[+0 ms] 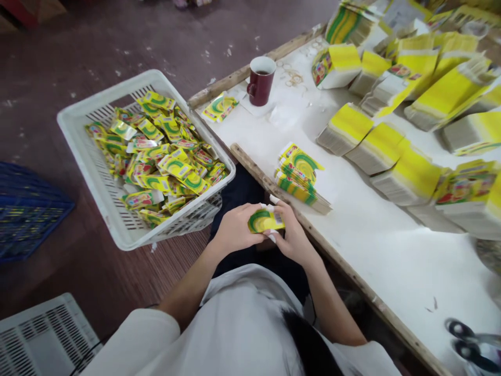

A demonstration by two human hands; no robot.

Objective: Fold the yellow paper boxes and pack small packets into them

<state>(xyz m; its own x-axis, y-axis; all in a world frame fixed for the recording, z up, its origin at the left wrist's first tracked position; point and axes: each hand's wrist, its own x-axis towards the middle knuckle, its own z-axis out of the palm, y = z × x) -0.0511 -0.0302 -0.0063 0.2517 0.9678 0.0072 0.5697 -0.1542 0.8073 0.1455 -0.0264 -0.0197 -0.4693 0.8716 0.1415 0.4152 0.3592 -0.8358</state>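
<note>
Both my hands meet over my lap and grip one small yellow-and-green carton (pixel 265 221). My left hand (pixel 235 230) wraps its left end, and my right hand (pixel 291 235) pinches its right end with taped fingertips. Just beyond them, a short stack of flat yellow-green cartons (pixel 299 177) lies at the near edge of the white table (pixel 376 245). To my left stands a white plastic basket (pixel 82 136) filled with several folded cartons (pixel 160 156) of the same kind.
A dark red mug (pixel 260 79) stands at the table's far corner, with rubber bands (pixel 293 78) beside it. Many stacks of flat cartons (pixel 407 130) cover the right side of the table. Scissors (pixel 469 344) lie at bottom right. A blue crate (pixel 23 209) and another white crate (pixel 43 334) sit on the floor.
</note>
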